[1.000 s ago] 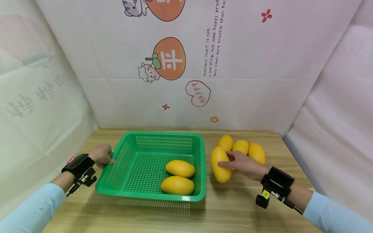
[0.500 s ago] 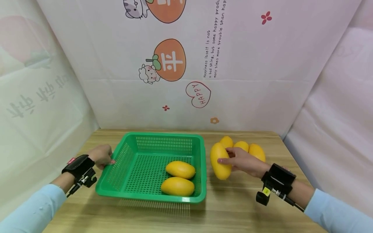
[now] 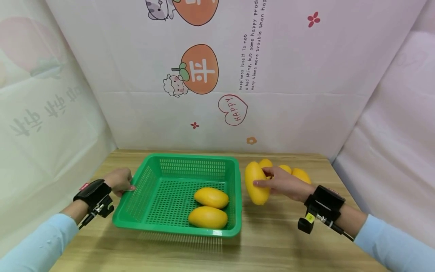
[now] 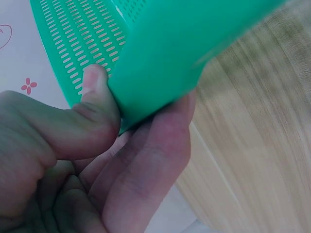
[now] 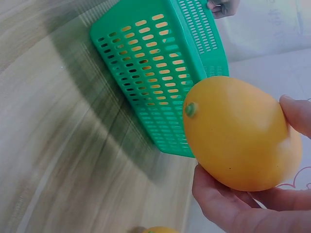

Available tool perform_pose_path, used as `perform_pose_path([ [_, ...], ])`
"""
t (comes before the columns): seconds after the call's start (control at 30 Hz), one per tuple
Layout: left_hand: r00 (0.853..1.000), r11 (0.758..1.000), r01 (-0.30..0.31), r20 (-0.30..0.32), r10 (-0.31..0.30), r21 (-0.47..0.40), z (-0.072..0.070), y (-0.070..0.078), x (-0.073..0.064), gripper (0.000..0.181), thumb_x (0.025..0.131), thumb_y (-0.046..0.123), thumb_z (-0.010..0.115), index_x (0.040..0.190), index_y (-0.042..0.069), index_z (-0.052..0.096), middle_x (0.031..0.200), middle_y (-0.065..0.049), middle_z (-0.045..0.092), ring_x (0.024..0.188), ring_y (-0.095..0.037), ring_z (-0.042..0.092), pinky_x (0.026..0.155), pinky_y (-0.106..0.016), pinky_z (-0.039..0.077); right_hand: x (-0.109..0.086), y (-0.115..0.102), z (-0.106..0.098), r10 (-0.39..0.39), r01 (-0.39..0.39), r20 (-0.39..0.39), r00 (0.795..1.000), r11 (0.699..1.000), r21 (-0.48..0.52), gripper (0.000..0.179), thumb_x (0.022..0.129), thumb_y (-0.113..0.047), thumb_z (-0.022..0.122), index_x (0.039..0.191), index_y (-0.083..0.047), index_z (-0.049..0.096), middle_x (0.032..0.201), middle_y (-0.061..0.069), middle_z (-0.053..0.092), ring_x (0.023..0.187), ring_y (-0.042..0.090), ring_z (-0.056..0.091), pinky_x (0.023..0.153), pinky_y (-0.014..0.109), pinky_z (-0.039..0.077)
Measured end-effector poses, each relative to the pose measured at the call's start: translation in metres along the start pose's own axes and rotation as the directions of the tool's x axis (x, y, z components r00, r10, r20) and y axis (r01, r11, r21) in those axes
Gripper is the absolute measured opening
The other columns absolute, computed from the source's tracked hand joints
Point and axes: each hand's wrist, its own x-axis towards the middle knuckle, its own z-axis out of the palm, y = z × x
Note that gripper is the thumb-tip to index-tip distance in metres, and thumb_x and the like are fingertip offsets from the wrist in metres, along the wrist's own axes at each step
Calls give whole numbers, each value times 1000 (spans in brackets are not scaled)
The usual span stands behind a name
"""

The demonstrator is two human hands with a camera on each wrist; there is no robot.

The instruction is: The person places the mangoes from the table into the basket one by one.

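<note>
A green slotted plastic basket stands on the table with two yellow mangoes lying in its right side. My left hand grips its left rim; in the left wrist view the thumb is inside the rim and the fingers curl beneath it outside. Just right of the basket, my right hand holds another mango between thumb and fingers, raised above the table. The right wrist view shows this held mango in front of the basket's side wall, its stem end toward the camera.
Several more mangoes lie on the wooden table behind my right hand, partly hidden by it. A printed white cloth hangs behind the table, and more white cloth rises on both sides.
My right hand has lifted the mango a little higher and slightly away from me. My left hand stays on the basket rim, and the basket has not visibly moved.
</note>
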Motion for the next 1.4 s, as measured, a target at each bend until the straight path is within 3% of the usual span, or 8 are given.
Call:
perform_pose_path([
  [0.37,1000,1000,-24,0,24,3,2,-3,1,27,92,6,71,102,-18,64,76,-14,61,61,-17,62,54,-29,59,12,-9,0,-2,2,3,1000,999,-35,64,94,-40,69,142,-4,49,122,15,61,101,23,64,93,39,58],
  [0.57,1000,1000,-13,3,13,-1,1,-1,-1,32,92,6,71,107,-21,62,80,-17,62,62,-18,62,55,-29,60,20,-15,2,-33,33,2,999,997,-63,71,95,-41,68,148,-2,43,136,18,54,105,22,64,95,44,57],
  [0.87,1000,1000,-11,7,11,-1,-1,3,-3,32,92,6,71,108,-21,62,81,-17,62,62,-17,61,54,-27,58,30,-22,4,-13,12,-14,1000,997,-70,79,94,-43,68,153,-3,33,143,18,48,104,25,58,86,33,52],
  [1.07,1000,1000,-7,14,7,2,-2,3,-2,34,92,5,70,110,-22,61,83,-19,64,64,-19,64,56,-29,60,35,-27,3,-38,38,5,999,997,-64,69,95,-39,68,150,-6,40,132,17,53,97,26,58,73,29,50],
  [1.4,1000,1000,3,12,-3,-10,0,3,-1,33,92,4,70,109,-22,61,82,-19,62,64,-19,64,55,-28,60,44,-33,4,-79,81,22,997,990,-113,65,95,-40,68,148,-10,46,129,13,60,100,23,61,88,39,55],
])
